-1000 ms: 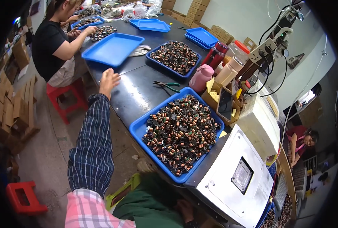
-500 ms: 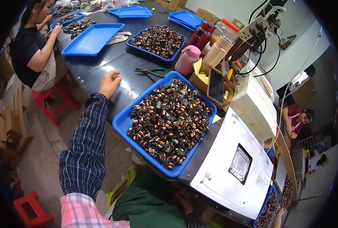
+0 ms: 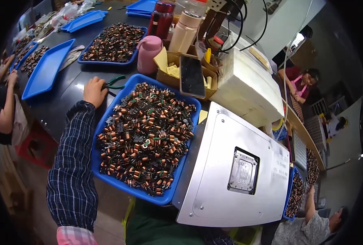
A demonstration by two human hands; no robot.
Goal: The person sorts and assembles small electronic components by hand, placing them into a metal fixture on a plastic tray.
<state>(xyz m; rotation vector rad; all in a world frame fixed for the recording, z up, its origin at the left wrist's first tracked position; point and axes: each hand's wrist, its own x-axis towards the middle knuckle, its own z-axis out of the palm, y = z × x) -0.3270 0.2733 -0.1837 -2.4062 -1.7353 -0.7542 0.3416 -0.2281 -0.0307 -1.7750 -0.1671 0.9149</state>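
My left hand [image 3: 94, 92] is at the far left corner of the near blue tray [image 3: 161, 200], its fingers bent over the jaw end of a pair of green-handled pliers [image 3: 117, 86]. Both handles stick out to the right of the fingers, and the jaws are hidden by the hand. Small copper-wound coils [image 3: 146, 136] with dark bases fill the tray in a heap. Only a bit of dark checked sleeve of my right arm shows at the lower edge; the right hand is out of sight.
Right of the tray stands a metal-plated machine [image 3: 214, 163] with a white block [image 3: 251, 87] behind it. A phone [image 3: 191, 76] leans on a cardboard box beside a pink bottle [image 3: 149, 55]. Farther back are another coil-filled tray [image 3: 108, 62] and a bare blue tray [image 3: 46, 75]. Co-workers sit on both sides.
The view has swung right, so things sit farther left. My left hand has come to the pliers and now covers their jaws. My right hand has gone out of view.
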